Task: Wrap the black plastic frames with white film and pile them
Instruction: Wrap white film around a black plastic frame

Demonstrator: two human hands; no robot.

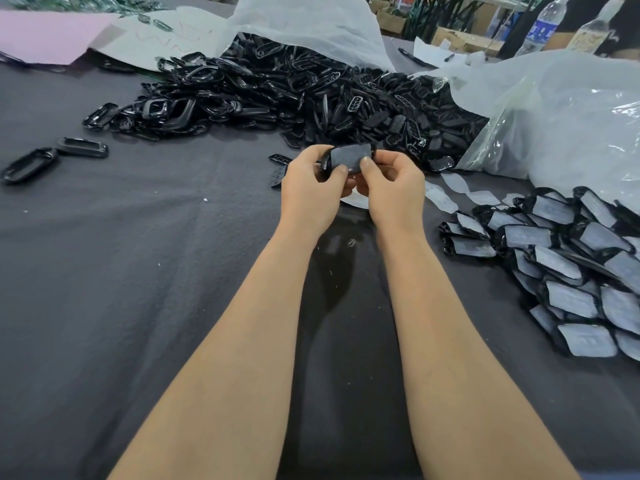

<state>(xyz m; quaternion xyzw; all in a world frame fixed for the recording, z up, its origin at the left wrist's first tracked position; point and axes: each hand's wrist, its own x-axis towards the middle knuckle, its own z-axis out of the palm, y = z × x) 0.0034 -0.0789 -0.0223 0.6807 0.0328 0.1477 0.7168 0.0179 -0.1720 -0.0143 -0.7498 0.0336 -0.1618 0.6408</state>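
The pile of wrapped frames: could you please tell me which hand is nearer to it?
Right. The right hand pinches the held frame on the side toward the pile of wrapped frames; the left hand grips its other end, farther away.

Even, soft light is cast from overhead. A shadow is thrown on the grey tablecloth [104, 271]. Glare is seen on the clear plastic bag [561, 133] and black plastic frames [259, 88]. Edges are bowed; distant bottles [544, 29] are blurred.
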